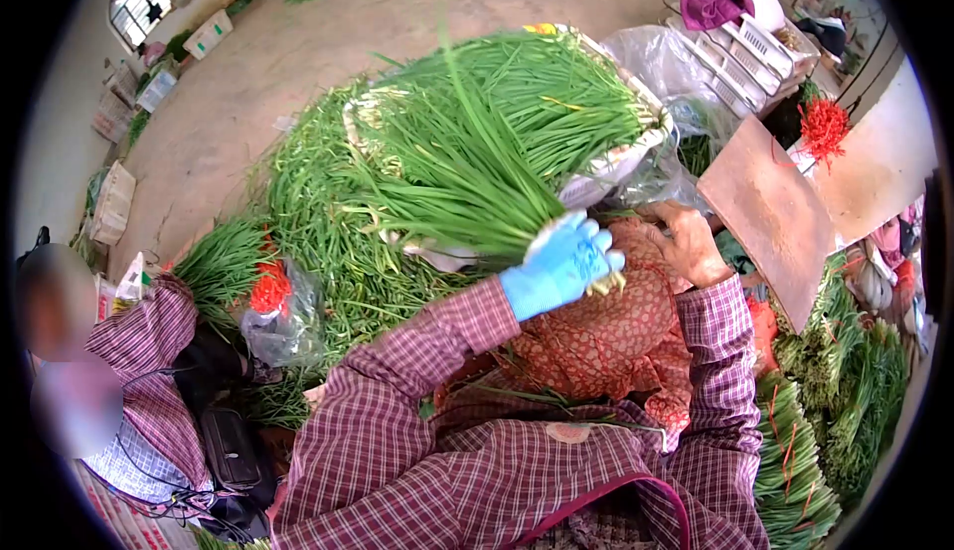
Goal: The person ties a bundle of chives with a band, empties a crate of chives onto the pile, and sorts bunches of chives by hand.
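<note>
My left hand, in a blue and white glove, is closed round the pale stem ends of a bunch of green stalks. The long leaves fan up and to the left over a large heap of the same greens. My bare right hand is just right of it, over the red patterned cloth on my lap. Its fingers are curled, and whether they hold anything is hidden. The stem ends stick out below the glove, above the cloth.
Loose greens lie left of the heap. A brown board stands at the right, near red ties. Tied bundles lie at the lower right. White crates are stacked behind. Another person sits at the left.
</note>
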